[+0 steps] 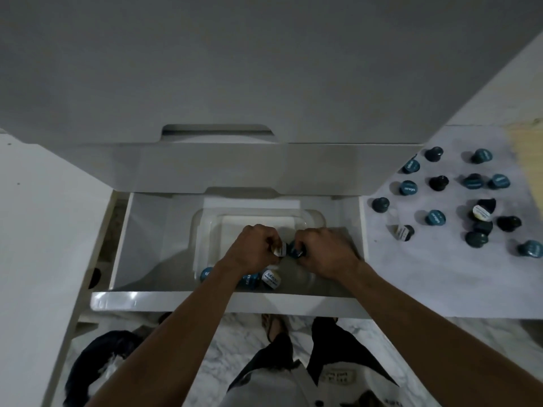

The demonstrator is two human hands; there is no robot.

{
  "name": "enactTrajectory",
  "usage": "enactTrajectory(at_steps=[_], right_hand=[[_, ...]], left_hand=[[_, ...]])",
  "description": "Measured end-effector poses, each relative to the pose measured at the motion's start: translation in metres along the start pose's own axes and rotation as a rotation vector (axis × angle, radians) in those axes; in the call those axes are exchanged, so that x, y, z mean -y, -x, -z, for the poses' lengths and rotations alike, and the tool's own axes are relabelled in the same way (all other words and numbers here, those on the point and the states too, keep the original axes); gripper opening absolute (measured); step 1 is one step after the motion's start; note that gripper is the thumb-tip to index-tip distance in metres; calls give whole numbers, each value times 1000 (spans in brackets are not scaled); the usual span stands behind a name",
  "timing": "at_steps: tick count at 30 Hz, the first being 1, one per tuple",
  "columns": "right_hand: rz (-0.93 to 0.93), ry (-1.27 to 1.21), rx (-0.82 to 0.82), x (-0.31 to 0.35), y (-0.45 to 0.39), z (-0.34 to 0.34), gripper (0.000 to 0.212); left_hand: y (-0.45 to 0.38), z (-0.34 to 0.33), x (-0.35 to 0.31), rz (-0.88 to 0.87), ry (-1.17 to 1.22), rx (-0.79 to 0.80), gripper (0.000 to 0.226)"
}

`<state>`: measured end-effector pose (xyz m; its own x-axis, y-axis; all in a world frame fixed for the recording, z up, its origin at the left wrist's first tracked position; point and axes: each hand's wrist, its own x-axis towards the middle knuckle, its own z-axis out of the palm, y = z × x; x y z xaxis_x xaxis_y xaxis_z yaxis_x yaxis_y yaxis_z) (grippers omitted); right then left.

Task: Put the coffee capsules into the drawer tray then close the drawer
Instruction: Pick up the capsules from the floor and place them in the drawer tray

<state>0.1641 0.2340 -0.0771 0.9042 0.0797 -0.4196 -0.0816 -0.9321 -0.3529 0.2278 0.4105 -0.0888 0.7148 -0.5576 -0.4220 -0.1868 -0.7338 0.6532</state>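
We find both hands over the clear tray (202,224) in the open drawer (126,230): left hand (255,248) pinching a white-topped capsule (280,249), right hand (326,251) gripping a blue capsule (295,250). More capsules (470,198) lie on the counter (426,274).

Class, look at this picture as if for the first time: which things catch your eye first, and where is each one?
First, the two hands, left hand and right hand, meet over the clear tray in the open drawer, each holding a coffee capsule. Next, the scattered capsules on the white counter to the right. A few capsules in the tray lie at its near edge.
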Motion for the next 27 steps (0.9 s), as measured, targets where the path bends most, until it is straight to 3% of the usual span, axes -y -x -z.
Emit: enactTrajectory(at_steps=[8,14,27], right_hand=[[-41,-55,62,-2,-2,8,26],[-28,18,142,2,-1,5,31],[1,42,203,2,8,-3,22]], left_hand=[[1,-5,0,2,47,35,13],[-1,-9,-1,19,17,118,31],[0,-13,2,-15,-92,215,34]])
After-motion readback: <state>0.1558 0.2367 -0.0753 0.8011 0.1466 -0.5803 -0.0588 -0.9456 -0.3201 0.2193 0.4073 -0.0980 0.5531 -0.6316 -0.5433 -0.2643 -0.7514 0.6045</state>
